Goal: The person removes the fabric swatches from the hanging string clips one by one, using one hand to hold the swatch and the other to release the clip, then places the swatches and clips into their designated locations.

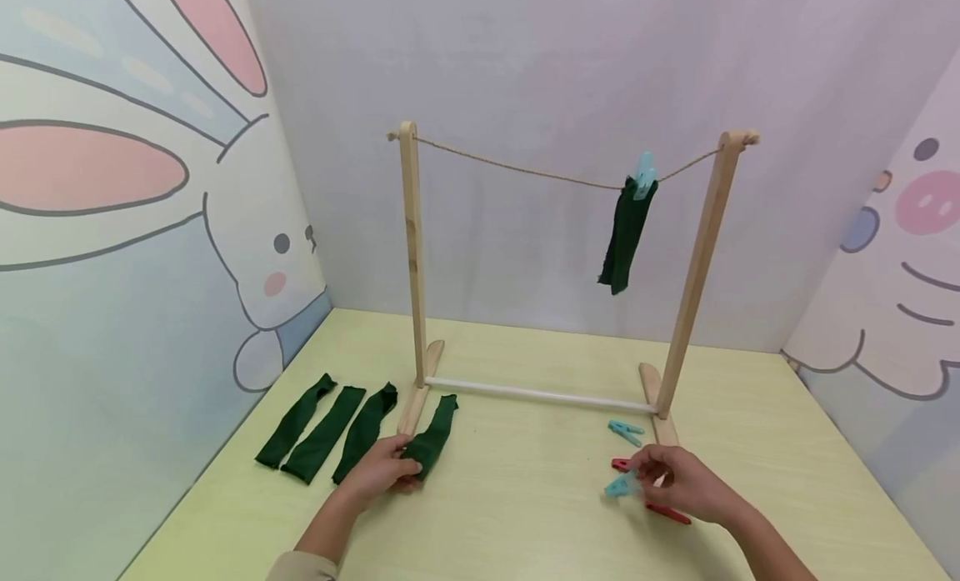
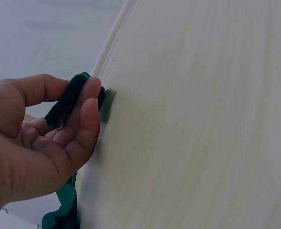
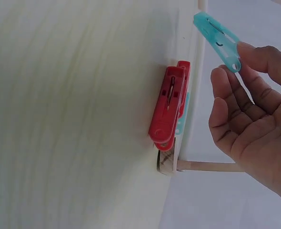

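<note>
My left hand (image 1: 386, 471) pinches the near end of a dark green cloth strip (image 1: 435, 438), whose far end lies on the table; in the left wrist view the cloth's edge (image 2: 66, 101) shows between thumb and fingers. Between thumb and fingertips, my right hand (image 1: 686, 479) holds a light blue clothespin (image 3: 219, 40) just above the table. Beneath and beside that hand lie red clothespins (image 3: 168, 105), partly hidden by it in the head view. Another light blue clothespin (image 1: 626, 432) lies farther back.
Several green cloth strips (image 1: 324, 435) lie in a row at the left. A wooden frame (image 1: 697, 289) stands behind, with a string (image 1: 517, 167) across its top. From the string hangs a folded green cloth (image 1: 626, 239), clipped by a blue clothespin (image 1: 644, 177). A white rod (image 1: 540, 394) joins the feet.
</note>
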The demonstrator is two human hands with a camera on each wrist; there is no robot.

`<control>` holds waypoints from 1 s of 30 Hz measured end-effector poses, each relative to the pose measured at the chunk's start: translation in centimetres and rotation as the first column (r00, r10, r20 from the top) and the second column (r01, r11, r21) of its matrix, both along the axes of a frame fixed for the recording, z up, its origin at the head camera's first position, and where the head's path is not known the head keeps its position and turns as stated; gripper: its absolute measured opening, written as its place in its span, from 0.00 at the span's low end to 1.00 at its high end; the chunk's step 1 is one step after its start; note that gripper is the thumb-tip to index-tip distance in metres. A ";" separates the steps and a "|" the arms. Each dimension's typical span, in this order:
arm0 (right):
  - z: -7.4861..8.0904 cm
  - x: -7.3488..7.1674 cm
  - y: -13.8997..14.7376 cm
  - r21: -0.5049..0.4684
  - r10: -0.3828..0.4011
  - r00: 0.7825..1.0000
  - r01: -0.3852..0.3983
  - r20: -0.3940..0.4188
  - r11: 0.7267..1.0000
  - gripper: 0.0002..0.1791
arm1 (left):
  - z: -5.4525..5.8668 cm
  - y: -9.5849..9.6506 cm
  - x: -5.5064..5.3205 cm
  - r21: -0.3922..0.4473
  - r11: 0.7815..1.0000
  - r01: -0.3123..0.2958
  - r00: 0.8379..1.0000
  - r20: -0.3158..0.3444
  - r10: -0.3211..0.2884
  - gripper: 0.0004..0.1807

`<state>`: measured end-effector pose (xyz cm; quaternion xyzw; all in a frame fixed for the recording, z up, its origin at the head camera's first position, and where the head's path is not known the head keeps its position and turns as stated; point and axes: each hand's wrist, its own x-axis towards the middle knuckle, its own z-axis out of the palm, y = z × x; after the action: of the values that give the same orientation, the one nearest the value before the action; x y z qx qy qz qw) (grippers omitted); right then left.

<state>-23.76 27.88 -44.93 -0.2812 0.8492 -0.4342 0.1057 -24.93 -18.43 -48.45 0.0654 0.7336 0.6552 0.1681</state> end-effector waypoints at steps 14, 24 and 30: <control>-1.3 0.2 0.6 0.110 -0.045 0.999 0.044 0.011 0.993 0.12 | 0.4 -1.3 0.5 -0.169 0.985 0.032 0.999 0.007 -0.032 0.27; -1.0 0.5 0.5 0.218 -0.081 0.996 0.075 0.020 0.973 0.12 | 0.7 -2.9 0.7 -0.182 0.968 0.173 0.985 0.022 -0.172 0.13; -1.2 0.4 0.6 0.222 -0.079 0.996 0.071 0.028 0.973 0.12 | 0.8 -4.2 0.7 -0.184 0.967 0.178 0.984 0.020 -0.177 0.16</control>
<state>-23.37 28.45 -46.10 -0.2276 0.9001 -0.3460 0.1351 -24.23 -22.67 -47.64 0.1137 0.7822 0.5666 0.2328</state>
